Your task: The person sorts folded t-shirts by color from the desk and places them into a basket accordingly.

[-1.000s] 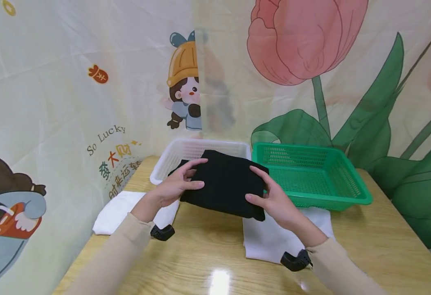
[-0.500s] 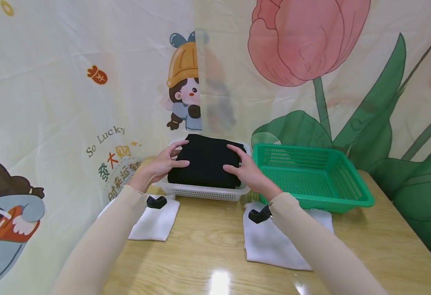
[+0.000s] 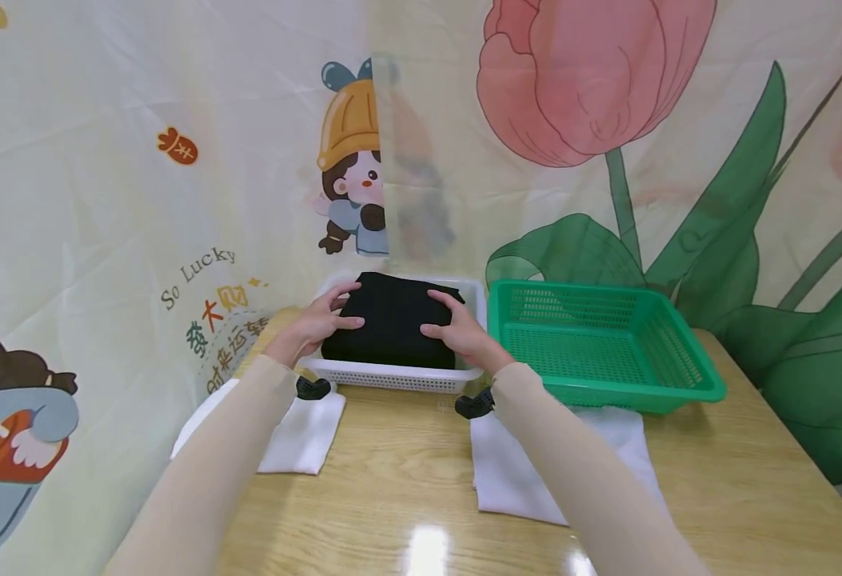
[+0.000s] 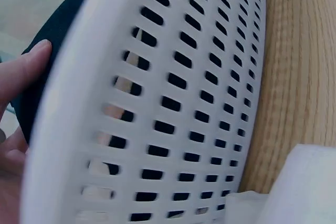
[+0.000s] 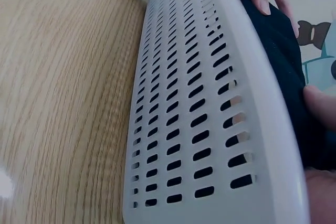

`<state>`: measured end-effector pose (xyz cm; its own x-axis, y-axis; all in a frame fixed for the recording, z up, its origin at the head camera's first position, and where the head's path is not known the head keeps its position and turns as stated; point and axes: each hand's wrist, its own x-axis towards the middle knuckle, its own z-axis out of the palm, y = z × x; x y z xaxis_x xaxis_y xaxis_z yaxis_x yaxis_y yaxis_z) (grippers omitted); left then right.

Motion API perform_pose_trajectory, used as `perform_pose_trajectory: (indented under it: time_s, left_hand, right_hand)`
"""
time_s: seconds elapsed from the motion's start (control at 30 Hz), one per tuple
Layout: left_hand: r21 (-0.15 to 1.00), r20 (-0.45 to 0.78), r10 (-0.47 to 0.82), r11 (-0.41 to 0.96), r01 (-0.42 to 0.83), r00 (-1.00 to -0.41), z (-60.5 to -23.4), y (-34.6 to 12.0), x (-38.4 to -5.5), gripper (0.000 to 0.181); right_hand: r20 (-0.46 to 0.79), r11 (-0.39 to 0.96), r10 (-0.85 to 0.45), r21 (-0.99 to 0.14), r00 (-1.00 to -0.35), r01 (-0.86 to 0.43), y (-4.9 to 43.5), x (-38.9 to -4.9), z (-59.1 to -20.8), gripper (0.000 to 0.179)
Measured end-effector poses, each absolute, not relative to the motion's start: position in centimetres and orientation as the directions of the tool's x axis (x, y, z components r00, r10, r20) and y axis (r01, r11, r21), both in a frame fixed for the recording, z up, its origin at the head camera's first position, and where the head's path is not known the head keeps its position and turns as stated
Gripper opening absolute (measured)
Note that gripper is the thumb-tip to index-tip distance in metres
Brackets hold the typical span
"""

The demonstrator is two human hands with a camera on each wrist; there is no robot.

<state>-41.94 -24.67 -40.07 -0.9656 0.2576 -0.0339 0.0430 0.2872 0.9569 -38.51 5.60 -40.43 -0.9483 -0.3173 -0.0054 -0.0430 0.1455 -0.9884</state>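
A folded black cloth (image 3: 395,324) lies in the white basket (image 3: 392,376) at the back of the table. My left hand (image 3: 318,322) holds its left side, thumb on top. On the opposite side, my right hand (image 3: 467,332) grips the cloth the same way. Both wrist views look along the slotted basket wall, with the black cloth (image 4: 44,35) rising beyond the rim and my left thumb pressed to it. Fingers under the cloth's sides are mostly hidden.
Right of the white basket stands a green basket (image 3: 593,392). A folded white cloth (image 3: 305,436) lies at the front left, partly under my left sleeve. Another white cloth (image 3: 514,480) lies before the green basket. A printed curtain (image 3: 435,160) hangs behind the table.
Both hands have carried the black cloth away from me and to the left, from above the table into the white basket. Over the last half second it has sunk slightly lower.
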Motion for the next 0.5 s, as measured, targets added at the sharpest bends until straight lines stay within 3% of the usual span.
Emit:
perform_pose_trajectory:
  time_s: [0.5]
  left_hand:
    - [0.941,-0.136,0.206,0.332,-0.061,-0.969,-41.9,-25.3,-42.6,0.083]
  right_hand:
    - [-0.081,0.246,-0.241,-0.969,-0.967,0.020,4.2,-39.0,-42.0,0.075]
